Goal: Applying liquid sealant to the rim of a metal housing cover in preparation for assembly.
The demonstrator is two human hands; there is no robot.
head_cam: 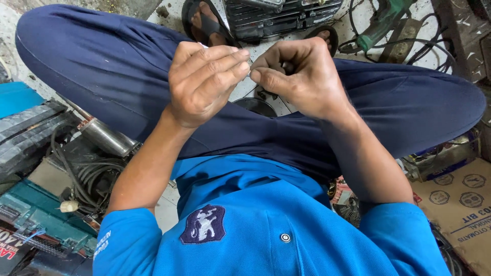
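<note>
1. Left hand [202,82] curled shut, fingertips pinching 1 tiny part [250,72] over the lap.
2. Right hand [302,76] pinches the same part; part mostly hidden.
3. Best keep both hands close, grip steady.

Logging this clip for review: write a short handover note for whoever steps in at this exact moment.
Left hand: fingers curled, fingertips pinched together with the right's; what they pinch is too small to identify.
Right hand: closed in a pinch grip at the same spot.
Both are raised over the crossed legs in dark blue trousers.
On the floor ahead: a dark grille and a green power tool with cables.
What is done and what is left cannot be told.
</note>
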